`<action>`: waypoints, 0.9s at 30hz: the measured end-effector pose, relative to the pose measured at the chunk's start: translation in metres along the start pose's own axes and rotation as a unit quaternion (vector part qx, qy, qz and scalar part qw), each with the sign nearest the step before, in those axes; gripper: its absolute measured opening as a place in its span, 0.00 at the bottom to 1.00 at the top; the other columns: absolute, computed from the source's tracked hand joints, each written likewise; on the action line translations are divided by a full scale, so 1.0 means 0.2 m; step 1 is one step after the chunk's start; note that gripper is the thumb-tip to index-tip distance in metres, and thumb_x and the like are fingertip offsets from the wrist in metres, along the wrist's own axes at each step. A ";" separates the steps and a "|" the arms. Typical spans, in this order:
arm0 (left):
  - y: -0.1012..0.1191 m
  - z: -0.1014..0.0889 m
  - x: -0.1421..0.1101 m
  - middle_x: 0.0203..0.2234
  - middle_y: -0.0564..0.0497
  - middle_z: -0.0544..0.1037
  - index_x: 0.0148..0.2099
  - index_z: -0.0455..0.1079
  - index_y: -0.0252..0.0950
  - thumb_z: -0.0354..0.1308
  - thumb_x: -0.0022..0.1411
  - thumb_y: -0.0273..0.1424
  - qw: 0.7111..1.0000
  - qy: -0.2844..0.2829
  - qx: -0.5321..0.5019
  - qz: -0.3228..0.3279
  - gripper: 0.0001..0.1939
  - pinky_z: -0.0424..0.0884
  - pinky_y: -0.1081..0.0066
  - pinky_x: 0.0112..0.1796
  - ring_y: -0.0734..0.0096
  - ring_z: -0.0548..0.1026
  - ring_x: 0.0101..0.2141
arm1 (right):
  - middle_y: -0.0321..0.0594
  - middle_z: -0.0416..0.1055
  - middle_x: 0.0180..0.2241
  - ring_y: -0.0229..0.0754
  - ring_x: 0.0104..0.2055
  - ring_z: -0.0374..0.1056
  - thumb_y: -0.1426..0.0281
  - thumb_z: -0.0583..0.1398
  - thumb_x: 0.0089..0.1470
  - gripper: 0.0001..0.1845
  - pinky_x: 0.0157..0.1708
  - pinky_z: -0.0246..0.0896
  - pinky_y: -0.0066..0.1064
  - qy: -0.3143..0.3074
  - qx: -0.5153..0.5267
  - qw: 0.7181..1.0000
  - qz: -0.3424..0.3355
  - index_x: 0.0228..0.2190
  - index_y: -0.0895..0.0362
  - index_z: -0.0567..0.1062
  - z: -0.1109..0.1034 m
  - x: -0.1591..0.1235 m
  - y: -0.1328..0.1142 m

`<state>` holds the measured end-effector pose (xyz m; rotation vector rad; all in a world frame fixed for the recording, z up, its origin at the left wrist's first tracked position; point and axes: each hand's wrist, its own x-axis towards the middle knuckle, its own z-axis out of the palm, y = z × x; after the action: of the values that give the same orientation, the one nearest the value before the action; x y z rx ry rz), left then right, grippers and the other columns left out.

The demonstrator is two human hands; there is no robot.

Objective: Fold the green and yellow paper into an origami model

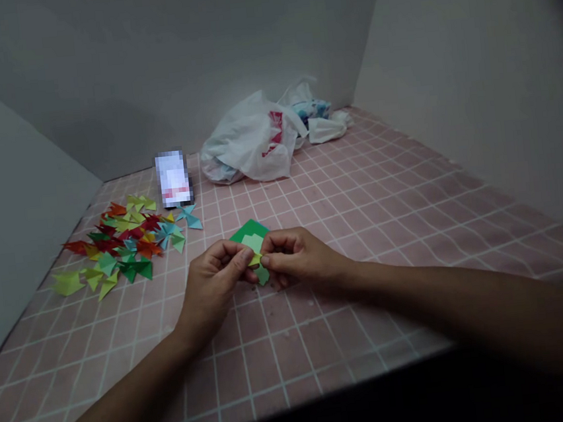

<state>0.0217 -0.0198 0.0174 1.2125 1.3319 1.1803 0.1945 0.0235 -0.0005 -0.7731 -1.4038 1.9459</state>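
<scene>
Between my two hands is a small piece of yellow folded paper (255,259). My left hand (221,268) pinches its left side between thumb and fingers. On the other side my right hand (300,257) grips the paper's right end with thumb and forefinger. Behind and below the hands lies green paper (250,227), dark green at the back with light green pieces on it, partly hidden by my fingers. To the left a pile of folded paper shapes (125,242) in red, orange, yellow, green and light blue spreads over the cloth.
A phone (173,178) with a lit, blurred screen stands behind the paper shapes. White plastic bags (254,137) lie against the back wall. Pink checked cloth (387,227) covers the table, whose front edge is near my forearms. Walls rise at the back and both sides.
</scene>
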 end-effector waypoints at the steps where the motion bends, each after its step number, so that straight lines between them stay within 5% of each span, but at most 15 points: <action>1: 0.00 0.00 0.00 0.20 0.55 0.76 0.32 0.73 0.34 0.65 0.59 0.33 1.000 0.000 0.005 0.002 0.08 0.73 0.76 0.27 0.76 0.75 0.22 | 0.31 0.69 0.20 0.30 0.20 0.65 0.69 0.64 0.50 0.10 0.22 0.60 0.23 -0.006 -0.007 1.000 -0.006 0.23 0.57 0.68 0.00 0.00 0.00; 17: -0.03 -0.03 0.01 0.22 0.52 0.78 0.40 0.74 0.36 0.57 0.67 0.45 1.000 -0.014 0.002 0.004 0.17 0.75 0.72 0.29 0.71 0.77 0.23 | 0.30 0.68 0.18 0.30 0.18 0.65 0.70 0.63 0.51 0.10 0.19 0.59 0.22 0.004 0.010 1.000 0.015 0.24 0.57 0.68 -0.01 0.01 -0.01; 27: 0.00 -0.01 0.01 0.19 0.54 0.75 0.28 0.71 0.35 0.62 0.63 0.39 0.998 -0.056 0.036 -0.002 0.15 0.67 0.76 0.24 0.77 0.72 0.19 | 0.30 0.68 0.19 0.30 0.19 0.64 0.69 0.64 0.52 0.11 0.21 0.62 0.23 0.007 0.017 1.000 0.002 0.24 0.57 0.68 0.00 0.00 -0.01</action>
<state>0.0187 -0.0176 0.0170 1.3088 1.3018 1.0542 0.1950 0.0249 0.0013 -0.7723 -1.3580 1.9582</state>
